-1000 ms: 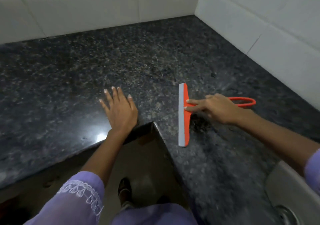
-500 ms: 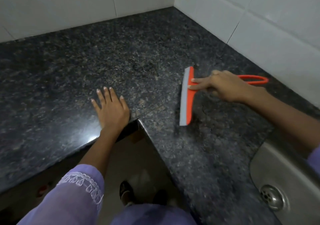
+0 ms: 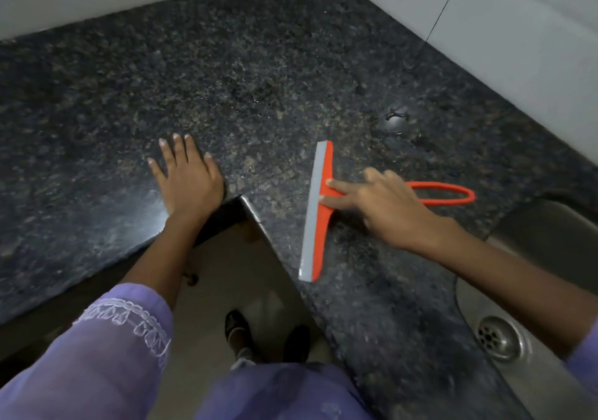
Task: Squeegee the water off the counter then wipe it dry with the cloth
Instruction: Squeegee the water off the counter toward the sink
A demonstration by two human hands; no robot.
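Note:
An orange squeegee (image 3: 318, 222) with a grey rubber blade lies blade-down on the dark speckled granite counter (image 3: 259, 80), near the inner corner edge. My right hand (image 3: 385, 207) grips its handle, with two fingers stretched forward onto the orange head; the looped handle end sticks out behind the hand. My left hand (image 3: 187, 180) rests flat on the counter to the left, fingers spread, holding nothing. A small puddle of water (image 3: 393, 122) glistens behind the squeegee. No cloth is in view.
White tiled walls (image 3: 485, 31) close the counter at the back and right. A steel sink (image 3: 530, 290) with its drain (image 3: 498, 338) lies at the lower right. The counter's inner corner (image 3: 241, 198) juts over the floor, where my feet show.
My right hand has drawn the squeegee back toward me along the counter, toward the front edge. The view has tilted down, showing more of the sink. My left hand stays flat in place.

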